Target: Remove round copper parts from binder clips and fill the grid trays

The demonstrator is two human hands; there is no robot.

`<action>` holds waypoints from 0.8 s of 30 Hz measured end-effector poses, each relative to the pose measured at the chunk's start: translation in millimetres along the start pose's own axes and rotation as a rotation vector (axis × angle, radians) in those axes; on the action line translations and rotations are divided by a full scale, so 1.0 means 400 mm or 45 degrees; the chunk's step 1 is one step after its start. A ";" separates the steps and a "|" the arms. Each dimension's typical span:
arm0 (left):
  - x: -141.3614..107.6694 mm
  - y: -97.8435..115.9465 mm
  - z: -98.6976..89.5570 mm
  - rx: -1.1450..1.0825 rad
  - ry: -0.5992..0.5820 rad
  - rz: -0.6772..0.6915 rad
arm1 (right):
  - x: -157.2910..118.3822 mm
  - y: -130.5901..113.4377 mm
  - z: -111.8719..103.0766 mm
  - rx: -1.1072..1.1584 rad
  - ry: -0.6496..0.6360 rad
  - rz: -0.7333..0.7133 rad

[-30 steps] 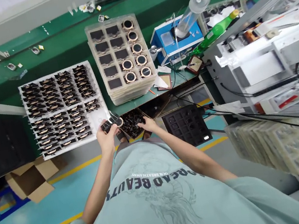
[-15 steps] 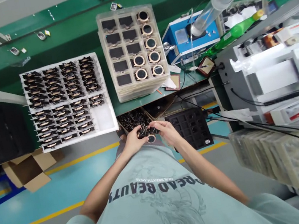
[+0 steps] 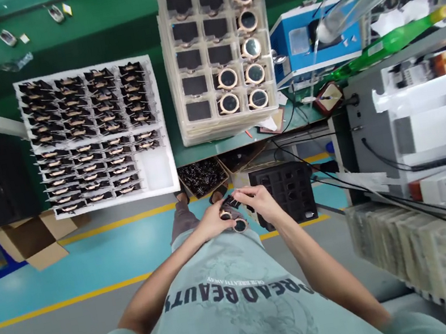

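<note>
My left hand point(image 3: 212, 222), fingers closed, holds round gold-rimmed watch cases point(image 3: 240, 225) in front of my shirt; at least two rims show. Pinched in my right hand point(image 3: 260, 202) is a black binder clip point(image 3: 233, 202) with thin wire handles, right against the watch cases. The fingers partly cover the clip, and I cannot tell whether it grips a case. Beyond my hands, on the floor, a cardboard box point(image 3: 225, 177) holds a heap of loose black binder clips.
On the green bench, a white foam tray point(image 3: 170, 159) holds rows of clipped pieces. Beside it stands a stack of clear trays point(image 3: 233, 125) with gold-rimmed watch cases. Further right are a blue device point(image 3: 295, 65) and a green bottle point(image 3: 395, 41). A black tray point(image 3: 286, 193) lies below.
The view has shifted. My hands have drawn back from the box of clips toward my body, still together, and a second gold rim now shows in the left hand.
</note>
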State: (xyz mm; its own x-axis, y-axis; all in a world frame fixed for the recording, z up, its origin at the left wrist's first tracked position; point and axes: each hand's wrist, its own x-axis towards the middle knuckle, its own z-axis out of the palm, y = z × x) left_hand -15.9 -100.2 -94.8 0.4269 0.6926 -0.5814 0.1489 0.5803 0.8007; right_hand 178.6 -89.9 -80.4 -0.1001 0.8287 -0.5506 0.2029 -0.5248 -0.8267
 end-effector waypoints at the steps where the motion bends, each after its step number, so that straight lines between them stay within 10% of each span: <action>1: -0.003 -0.010 -0.012 -0.020 0.043 -0.056 | 0.021 0.018 0.008 -0.010 -0.001 0.022; 8: -0.043 -0.009 -0.168 -0.392 0.551 -0.344 | 0.241 0.125 0.060 -0.470 0.114 0.140; 13: -0.031 0.102 -0.218 -0.404 0.691 -0.265 | 0.199 0.009 0.015 -0.391 -0.002 -0.120; 18: 0.064 0.228 -0.110 -0.286 0.435 -0.032 | 0.064 -0.156 -0.023 -0.662 -0.128 -0.662; 24: 0.220 0.307 0.060 -0.267 0.158 0.019 | 0.066 -0.151 -0.169 -0.991 0.359 -0.561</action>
State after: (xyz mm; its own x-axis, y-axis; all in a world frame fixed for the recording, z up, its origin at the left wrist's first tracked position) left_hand 61.4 21.7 -44.4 0.3130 0.7416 -0.5933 -0.0505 0.6368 0.7694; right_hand 229.8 -23.1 -37.0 -0.1042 0.9918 -0.0735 0.8078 0.0413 -0.5880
